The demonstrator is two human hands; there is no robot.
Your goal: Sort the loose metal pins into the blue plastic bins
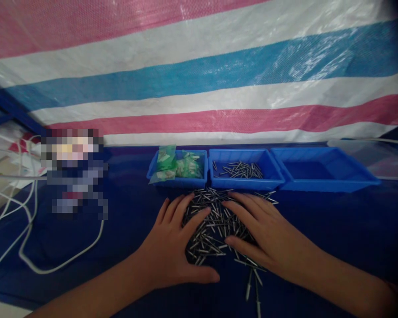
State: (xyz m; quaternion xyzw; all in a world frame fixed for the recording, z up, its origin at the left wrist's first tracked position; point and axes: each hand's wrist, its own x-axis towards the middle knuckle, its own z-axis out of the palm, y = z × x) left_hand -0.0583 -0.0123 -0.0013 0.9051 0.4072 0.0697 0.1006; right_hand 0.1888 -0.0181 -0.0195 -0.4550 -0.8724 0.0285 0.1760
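A loose heap of metal blind rivets (pixel 215 221) lies on the dark blue tabletop, between my two hands. My left hand (pixel 174 245) rests at the heap's left side, fingers spread and thumb stretched out below it. On the right side, my right hand (pixel 263 229) has its fingers apart over the edge of the heap, covering some rivets. Neither hand grips anything that I can see. A few rivets (pixel 254 285) have strayed toward the front, below my right hand. Right behind the heap, the middle blue tray (pixel 245 182) holds a smaller pile of rivets (pixel 242 170).
The left blue tray (pixel 199 181) holds green plastic packets (pixel 185 165). The right blue tray (pixel 331 183) stands beside the middle one. White cables (pixel 58 269) loop over the table's left side, near a pixelated area. A striped plastic sheet (pixel 199 75) hangs behind.
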